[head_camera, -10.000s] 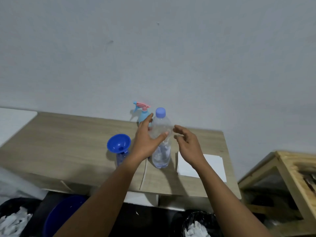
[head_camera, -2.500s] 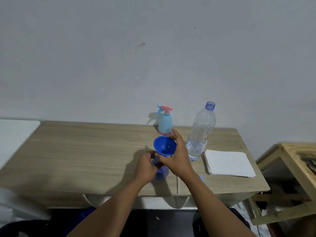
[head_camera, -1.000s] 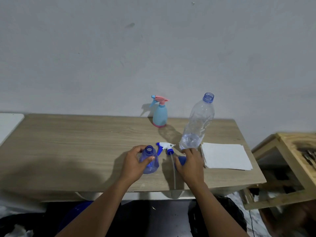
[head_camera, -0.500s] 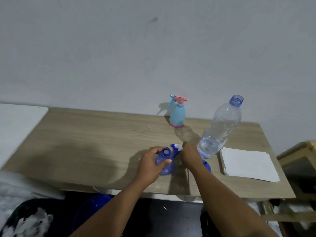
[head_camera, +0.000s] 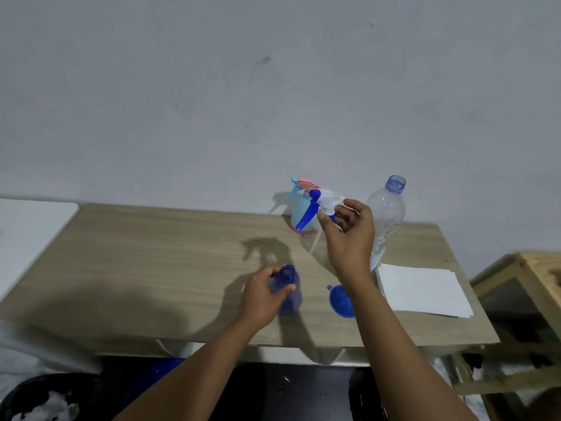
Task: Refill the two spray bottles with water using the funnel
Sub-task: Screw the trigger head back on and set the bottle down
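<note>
A small dark blue spray bottle (head_camera: pixel 290 296) stands uncapped near the table's front edge, and my left hand (head_camera: pixel 264 294) grips its neck. My right hand (head_camera: pixel 349 238) holds the white and blue spray head (head_camera: pixel 318 206) in the air above the table, its thin dip tube hanging down. The blue funnel (head_camera: pixel 341 300) lies on its side on the table under my right forearm. A light blue spray bottle (head_camera: pixel 299 218) with a pink trigger stands at the back by the wall. The clear water bottle (head_camera: pixel 387 214) stands uncapped behind my right hand.
A stack of white paper (head_camera: pixel 425 288) lies on the wooden table (head_camera: pixel 151 253) at the right. A wooden frame (head_camera: pixel 522 284) stands to the right of the table. Dark bins (head_camera: pixel 39 399) sit on the floor below.
My right hand has picked the spray head up off the table and lifted it. The funnel, earlier on the dark blue bottle, now lies on the table. My left hand still holds the bottle.
</note>
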`<act>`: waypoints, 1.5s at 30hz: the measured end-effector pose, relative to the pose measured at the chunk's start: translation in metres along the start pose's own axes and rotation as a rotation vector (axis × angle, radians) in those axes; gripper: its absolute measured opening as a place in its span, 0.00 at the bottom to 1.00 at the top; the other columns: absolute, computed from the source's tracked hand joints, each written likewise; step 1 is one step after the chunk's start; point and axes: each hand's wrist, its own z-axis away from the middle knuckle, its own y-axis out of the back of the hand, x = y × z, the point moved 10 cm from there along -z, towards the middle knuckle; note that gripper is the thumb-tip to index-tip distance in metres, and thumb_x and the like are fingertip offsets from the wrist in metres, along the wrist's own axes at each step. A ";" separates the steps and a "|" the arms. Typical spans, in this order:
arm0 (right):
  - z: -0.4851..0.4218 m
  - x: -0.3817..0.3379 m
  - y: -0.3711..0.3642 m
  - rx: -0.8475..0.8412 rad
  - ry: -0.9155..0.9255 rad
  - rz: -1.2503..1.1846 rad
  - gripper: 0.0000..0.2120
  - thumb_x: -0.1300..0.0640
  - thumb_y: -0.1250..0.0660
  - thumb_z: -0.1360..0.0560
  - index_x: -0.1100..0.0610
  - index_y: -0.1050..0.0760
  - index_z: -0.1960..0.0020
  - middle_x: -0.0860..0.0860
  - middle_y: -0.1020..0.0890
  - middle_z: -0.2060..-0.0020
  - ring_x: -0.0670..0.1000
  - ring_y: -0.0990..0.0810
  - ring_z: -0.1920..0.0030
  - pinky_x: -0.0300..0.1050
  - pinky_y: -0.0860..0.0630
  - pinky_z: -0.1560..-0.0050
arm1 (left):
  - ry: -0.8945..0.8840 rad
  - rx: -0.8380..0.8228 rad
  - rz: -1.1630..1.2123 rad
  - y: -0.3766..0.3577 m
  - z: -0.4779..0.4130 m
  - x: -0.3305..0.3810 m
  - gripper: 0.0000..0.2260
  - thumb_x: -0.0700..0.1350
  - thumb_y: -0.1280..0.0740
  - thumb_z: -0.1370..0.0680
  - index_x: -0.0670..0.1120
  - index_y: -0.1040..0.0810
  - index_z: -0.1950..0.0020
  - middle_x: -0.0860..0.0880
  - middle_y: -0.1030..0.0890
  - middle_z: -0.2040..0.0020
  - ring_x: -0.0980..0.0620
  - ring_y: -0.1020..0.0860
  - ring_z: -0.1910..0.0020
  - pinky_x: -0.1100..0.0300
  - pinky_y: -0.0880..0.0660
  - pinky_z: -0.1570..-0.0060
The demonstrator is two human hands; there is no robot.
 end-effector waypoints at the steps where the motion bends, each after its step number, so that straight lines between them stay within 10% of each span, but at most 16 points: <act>1: 0.005 -0.008 -0.001 0.000 0.005 -0.054 0.21 0.67 0.25 0.28 0.54 0.30 0.41 0.51 0.20 0.51 0.46 0.20 0.54 0.35 0.22 0.52 | 0.010 0.006 0.008 0.000 0.001 0.000 0.16 0.43 0.21 0.33 0.55 0.20 0.50 0.55 0.18 0.52 0.56 0.20 0.51 0.50 0.21 0.48; 15: 0.042 -0.056 -0.018 -0.079 0.150 -0.085 0.21 0.68 0.25 0.28 0.59 0.29 0.40 0.52 0.19 0.48 0.45 0.18 0.49 0.35 0.21 0.52 | 0.058 -0.040 0.016 -0.004 0.005 0.000 0.17 0.46 0.21 0.32 0.56 0.21 0.46 0.58 0.18 0.49 0.60 0.22 0.48 0.56 0.22 0.46; 26: 0.075 0.062 -0.023 -0.079 -0.037 0.061 0.22 0.69 0.24 0.31 0.51 0.28 0.46 0.51 0.17 0.50 0.50 0.16 0.47 0.47 0.19 0.43 | -0.126 -0.013 0.110 -0.008 0.029 0.019 0.17 0.50 0.35 0.27 0.51 0.23 0.38 0.56 0.18 0.47 0.62 0.20 0.47 0.67 0.26 0.46; 29: 0.082 0.085 -0.020 -0.068 -0.112 0.041 0.24 0.69 0.23 0.31 0.52 0.29 0.44 0.52 0.17 0.49 0.49 0.16 0.46 0.45 0.20 0.43 | -0.132 -0.046 0.104 -0.009 0.033 0.023 0.16 0.37 0.34 0.22 0.56 0.24 0.41 0.63 0.17 0.49 0.65 0.20 0.47 0.73 0.28 0.47; 35: 0.093 0.097 -0.019 -0.033 -0.143 0.018 0.23 0.68 0.23 0.31 0.54 0.29 0.43 0.49 0.17 0.50 0.42 0.17 0.47 0.34 0.22 0.48 | -0.109 0.002 -0.019 -0.007 0.030 0.014 0.12 0.49 0.39 0.19 0.49 0.16 0.46 0.41 0.17 0.46 0.41 0.21 0.43 0.47 0.28 0.40; 40: 0.093 0.102 -0.017 -0.032 -0.139 0.034 0.25 0.69 0.22 0.32 0.54 0.30 0.43 0.49 0.16 0.51 0.44 0.16 0.48 0.36 0.21 0.48 | 0.057 -0.106 -0.203 -0.018 0.028 -0.023 0.22 0.40 0.35 0.22 0.46 0.32 0.28 0.42 0.26 0.32 0.43 0.26 0.34 0.50 0.28 0.34; 45: 0.085 0.099 -0.020 -0.028 -0.109 0.152 0.29 0.63 0.18 0.36 0.50 0.31 0.44 0.47 0.20 0.54 0.43 0.19 0.55 0.33 0.22 0.54 | -0.012 -0.081 0.057 -0.014 0.028 0.002 0.14 0.36 0.37 0.22 0.53 0.24 0.41 0.47 0.18 0.44 0.48 0.20 0.44 0.54 0.22 0.46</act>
